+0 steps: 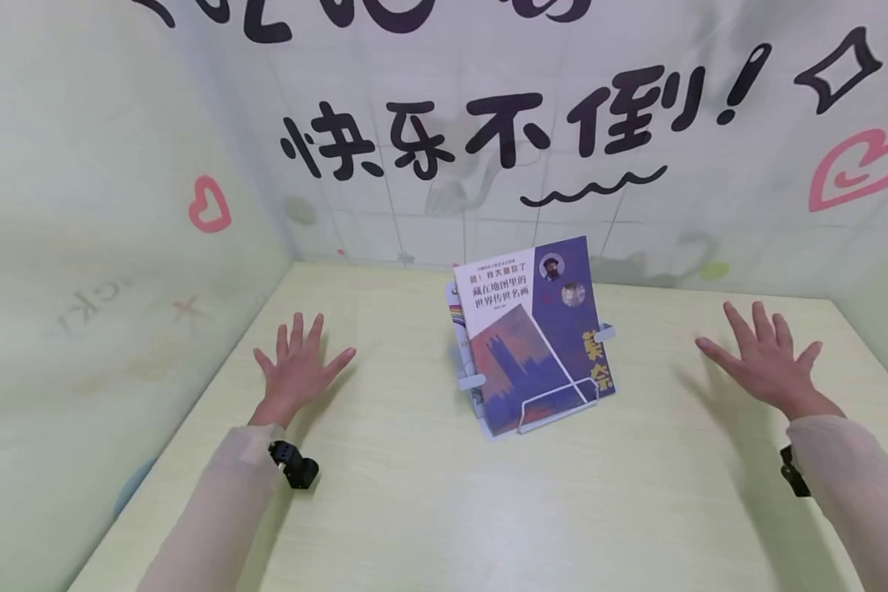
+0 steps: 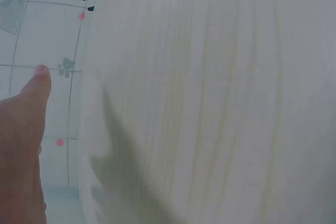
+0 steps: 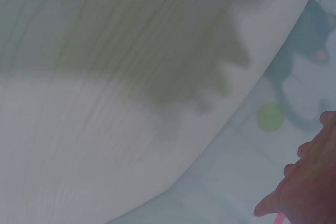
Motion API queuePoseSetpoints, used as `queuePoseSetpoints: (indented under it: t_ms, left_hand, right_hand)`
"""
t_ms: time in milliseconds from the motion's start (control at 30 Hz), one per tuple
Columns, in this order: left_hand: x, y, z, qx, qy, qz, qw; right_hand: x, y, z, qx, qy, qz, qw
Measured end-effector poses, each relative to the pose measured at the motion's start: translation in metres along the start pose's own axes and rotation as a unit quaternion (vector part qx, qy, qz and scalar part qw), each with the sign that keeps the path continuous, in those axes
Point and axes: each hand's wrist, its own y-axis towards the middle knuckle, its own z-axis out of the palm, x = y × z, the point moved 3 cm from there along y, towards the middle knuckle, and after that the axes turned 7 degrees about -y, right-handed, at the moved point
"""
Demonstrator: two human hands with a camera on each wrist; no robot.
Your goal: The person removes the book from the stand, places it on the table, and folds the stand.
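Observation:
In the head view a book (image 1: pixel 503 353) with a purple, white and orange cover leans on a clear book stand (image 1: pixel 558 404) at the middle of the table. Clips at both sides hold its edges, and another printed sheet or cover shows behind its left edge. To the left, my left hand (image 1: pixel 296 370) is spread with straight fingers and holds nothing. My right hand (image 1: pixel 770 362), also spread, hovers at the right with nothing in it. Both cast shadows on the table. The left wrist view shows part of the left hand (image 2: pixel 23 114); the right wrist view shows part of the right hand (image 3: pixel 307 182).
The pale wood-grain table (image 1: pixel 414 510) meets a printed back wall (image 1: pixel 429 222) with black lettering and hearts. A side wall (image 1: pixel 104 271) borders the table at the left. Black wrist cameras (image 1: pixel 296 466) sit at both sleeves.

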Motion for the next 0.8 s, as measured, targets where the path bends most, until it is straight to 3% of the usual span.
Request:
queuePoseSetpoints:
  t_ms: [267,367,433,500,567,700,767,800]
  left_hand:
    - [-0.005,-0.002,-0.001,0.004,-0.014,0.000,0.9999]
    - [-0.018,-0.003,0.000,-0.015,-0.031,0.021,0.9992]
    - [-0.034,-0.007,-0.001,-0.034,-0.073,0.043,0.9958]
    - [-0.057,-0.012,-0.001,-0.053,-0.145,0.070,0.9855]
    - [-0.084,-0.017,-0.001,-0.059,-0.231,0.094,0.9666]
    - [-0.136,-0.025,0.004,-0.018,-0.380,0.093,0.9201]
    - [-0.156,-0.027,0.009,0.009,-0.416,0.083,0.9057]
    - [-0.164,-0.028,0.012,0.020,-0.423,0.080,0.9022]
  right_hand:
    - [0.000,-0.001,0.001,0.006,0.006,-0.001,1.000]
    - [0.006,0.001,0.002,0.003,0.021,-0.018,1.000]
    - [0.015,0.005,0.001,0.011,0.057,-0.039,0.998]
    - [0.028,0.010,-0.001,0.016,0.091,-0.059,0.994]
    - [0.044,0.018,-0.003,0.016,0.126,-0.078,0.989]
    - [0.080,0.036,-0.005,0.006,0.163,-0.096,0.982]
    - [0.094,0.046,-0.004,0.007,0.176,-0.103,0.979]
    - [0.100,0.050,-0.002,0.008,0.181,-0.105,0.978]
